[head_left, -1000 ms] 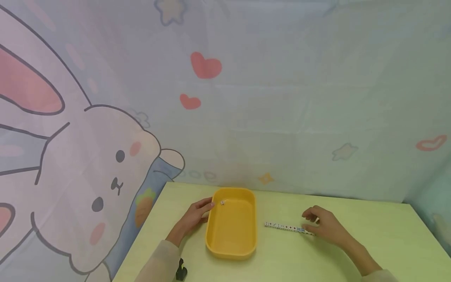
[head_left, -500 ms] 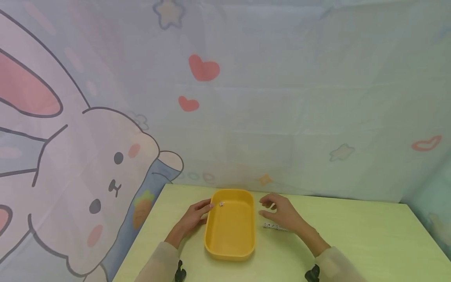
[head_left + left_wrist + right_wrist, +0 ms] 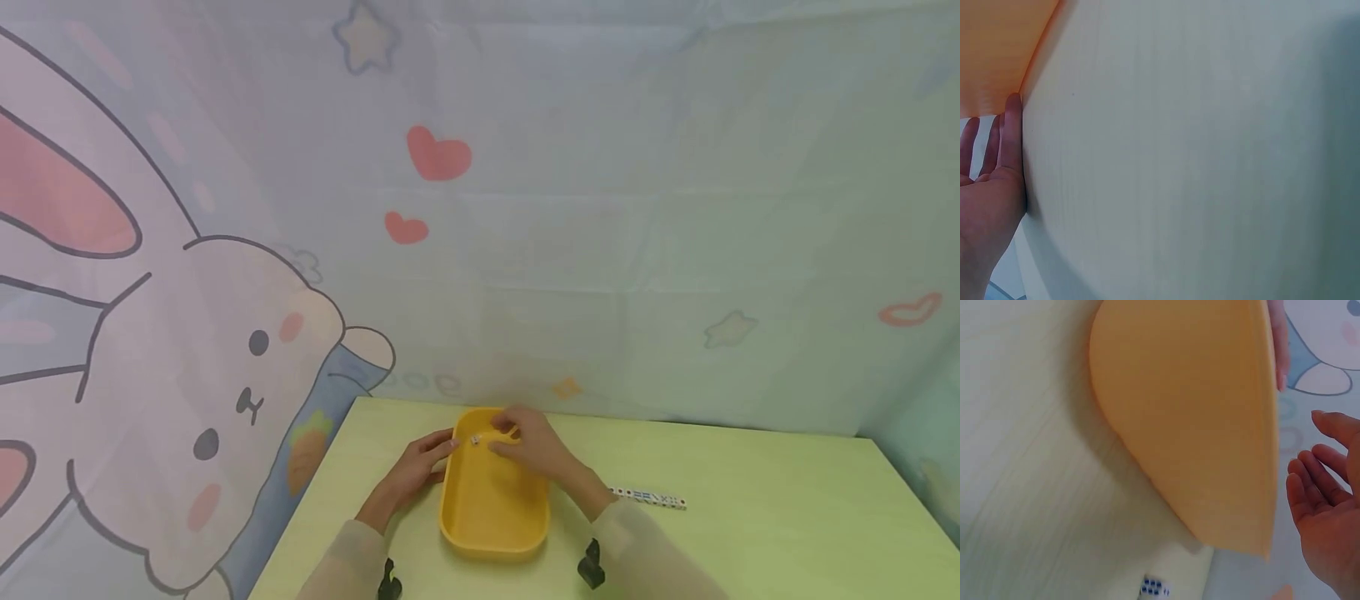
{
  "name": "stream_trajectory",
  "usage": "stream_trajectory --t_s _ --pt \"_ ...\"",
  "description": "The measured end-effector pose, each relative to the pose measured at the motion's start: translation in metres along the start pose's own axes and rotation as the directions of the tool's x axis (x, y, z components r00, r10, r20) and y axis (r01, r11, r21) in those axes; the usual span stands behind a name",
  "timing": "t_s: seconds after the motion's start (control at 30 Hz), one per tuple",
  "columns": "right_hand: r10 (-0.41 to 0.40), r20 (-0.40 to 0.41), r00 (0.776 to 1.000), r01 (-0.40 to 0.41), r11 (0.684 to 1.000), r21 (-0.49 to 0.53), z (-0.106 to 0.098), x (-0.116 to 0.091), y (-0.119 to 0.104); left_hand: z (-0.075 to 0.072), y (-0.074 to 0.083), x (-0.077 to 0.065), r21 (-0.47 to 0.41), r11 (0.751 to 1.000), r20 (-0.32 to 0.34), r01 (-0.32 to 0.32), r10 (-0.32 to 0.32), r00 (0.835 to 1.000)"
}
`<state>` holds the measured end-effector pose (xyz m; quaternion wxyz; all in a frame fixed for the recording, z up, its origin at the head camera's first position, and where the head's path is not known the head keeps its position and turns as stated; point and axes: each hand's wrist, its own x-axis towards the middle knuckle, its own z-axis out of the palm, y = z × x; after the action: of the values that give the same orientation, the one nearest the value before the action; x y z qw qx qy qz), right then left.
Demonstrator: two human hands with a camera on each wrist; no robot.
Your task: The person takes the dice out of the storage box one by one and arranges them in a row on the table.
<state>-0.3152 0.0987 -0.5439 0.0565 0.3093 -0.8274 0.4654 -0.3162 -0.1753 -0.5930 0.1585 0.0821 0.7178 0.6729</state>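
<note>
A yellow tray (image 3: 495, 542) stands on the table, a small white die (image 3: 475, 440) near its far left corner. My left hand (image 3: 417, 468) rests against the tray's left side, fingertips at the rim; the left wrist view shows straight fingers touching the outer wall. My right hand (image 3: 536, 446) hovers over the tray's far right part, thumb and fingers apart and loosely curved. In the right wrist view that hand (image 3: 1329, 506) holds nothing. A row of white dice (image 3: 652, 497) with coloured marks lies right of the tray, its left end hidden behind my right forearm.
The pale green table (image 3: 765, 517) extends to the right and ends at a hanging cloth backdrop (image 3: 600, 250) with a rabbit and hearts. A dark wrist device (image 3: 591, 567) sits under the right sleeve, another (image 3: 390, 581) by the left.
My right hand has moved left from the right end of the dice row to above the tray. The left hand has stayed at the tray's left side.
</note>
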Motion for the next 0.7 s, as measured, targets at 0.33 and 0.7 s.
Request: stream_trajectory --t_s 0.33,0.7 --pt "0.071 0.075 0.995 -0.069 0.997 -0.023 0.036 0.023 0.015 0.001 0.001 0.0 0.008 1.0 -0.022 -0.007 0.007 1.0" --pt "0.063 0.12 0.991 -0.045 0.988 -0.149 0.051 0.024 0.027 0.008 0.002 0.004 0.005 1.0 -0.021 -0.02 0.02 1.0"
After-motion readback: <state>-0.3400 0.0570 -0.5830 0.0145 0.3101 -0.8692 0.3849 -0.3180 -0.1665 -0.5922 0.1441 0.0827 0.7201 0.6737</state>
